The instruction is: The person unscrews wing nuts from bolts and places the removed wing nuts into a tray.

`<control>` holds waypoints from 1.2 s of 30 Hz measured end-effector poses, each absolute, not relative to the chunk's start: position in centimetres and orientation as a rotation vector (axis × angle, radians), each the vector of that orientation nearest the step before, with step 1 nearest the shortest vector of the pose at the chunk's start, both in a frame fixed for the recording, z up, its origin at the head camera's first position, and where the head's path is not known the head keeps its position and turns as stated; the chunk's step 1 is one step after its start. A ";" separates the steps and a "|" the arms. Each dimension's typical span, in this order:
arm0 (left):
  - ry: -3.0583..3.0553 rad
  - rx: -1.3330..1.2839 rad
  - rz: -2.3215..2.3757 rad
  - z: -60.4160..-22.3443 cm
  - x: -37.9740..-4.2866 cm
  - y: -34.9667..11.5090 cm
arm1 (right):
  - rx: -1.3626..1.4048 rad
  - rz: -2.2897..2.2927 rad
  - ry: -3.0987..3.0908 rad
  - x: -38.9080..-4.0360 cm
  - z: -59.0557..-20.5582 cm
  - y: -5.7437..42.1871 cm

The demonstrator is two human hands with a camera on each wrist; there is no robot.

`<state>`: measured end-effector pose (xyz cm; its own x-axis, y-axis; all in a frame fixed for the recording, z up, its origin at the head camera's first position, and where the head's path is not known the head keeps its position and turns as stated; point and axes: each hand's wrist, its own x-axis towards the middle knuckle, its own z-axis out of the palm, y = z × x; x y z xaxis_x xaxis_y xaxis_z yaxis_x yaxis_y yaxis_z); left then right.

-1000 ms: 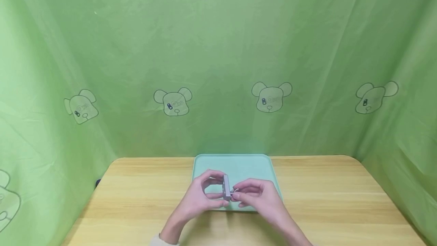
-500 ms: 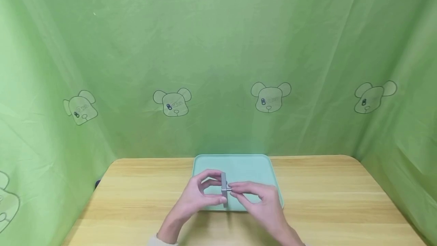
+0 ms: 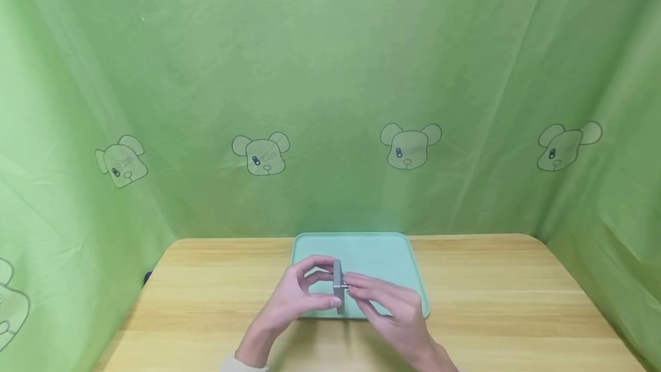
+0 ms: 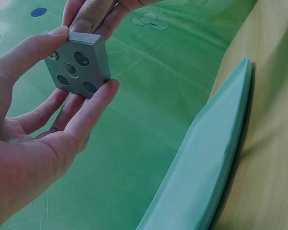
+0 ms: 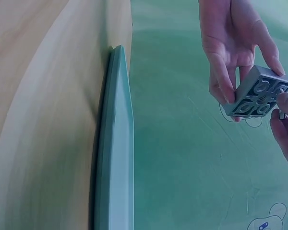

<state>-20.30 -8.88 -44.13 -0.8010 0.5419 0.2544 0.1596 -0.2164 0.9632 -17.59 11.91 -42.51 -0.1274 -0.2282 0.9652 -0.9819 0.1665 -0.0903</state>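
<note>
My left hand point(image 3: 296, 291) grips a grey square metal block point(image 3: 338, 280) by its edges, thumb and fingers on opposite sides. In the left wrist view, one face of the block point(image 4: 80, 76) shows a threaded centre hole and round holes near the corners. The other face, with raised round outlines and recesses, appears in the right wrist view. My right hand point(image 3: 400, 306) pinches a thin silver metal rod point(image 3: 346, 286) against that face. Fingers hide most of the rod.
A mint-green tray point(image 3: 361, 248) lies on the wooden table point(image 3: 496, 297) beneath both hands. Green fabric point(image 3: 330, 73) printed with bear heads rises behind the table and along both sides.
The left hand has turned the block slightly and still holds it. The right hand's fingers have straightened and shifted left, closer to the block, with the rod becoming visible between them.
</note>
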 end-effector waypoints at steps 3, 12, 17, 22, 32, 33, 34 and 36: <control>1.776 0.838 2.110 -44.1 -20.3 -8.8 | 1.179 1.093 -1.584 -17.1 -41.9 11.8; 1.768 0.835 2.160 -44.5 -20.4 -8.6 | 0.894 1.677 -1.927 -16.5 -42.0 12.9; 1.748 0.848 2.187 -44.6 -20.5 -8.3 | 0.481 2.054 -2.146 -17.0 -42.8 13.6; 1.793 0.884 2.146 -44.8 -20.5 -8.1 | 0.309 2.255 -2.306 -17.2 -43.0 13.8; 1.918 0.972 2.075 -45.1 -20.4 -7.9 | 0.358 2.343 -2.392 -17.2 -43.4 13.9; 1.925 0.976 2.073 -45.2 -20.4 -7.9 | 0.368 2.347 -2.393 -17.2 -43.4 13.9; 1.930 0.976 2.072 -45.2 -20.4 -7.9 | 0.377 2.348 -2.396 -17.3 -43.5 13.9; 1.934 0.968 2.075 -45.3 -20.4 -7.8 | 0.390 2.348 -2.399 -17.3 -43.5 13.9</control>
<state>-20.40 -7.84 -45.27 -0.7822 0.5144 0.3516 0.3147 -0.1608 0.9355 -17.27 13.94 -43.48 -0.9456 -0.3252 -0.0091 0.0022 0.0217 -0.9998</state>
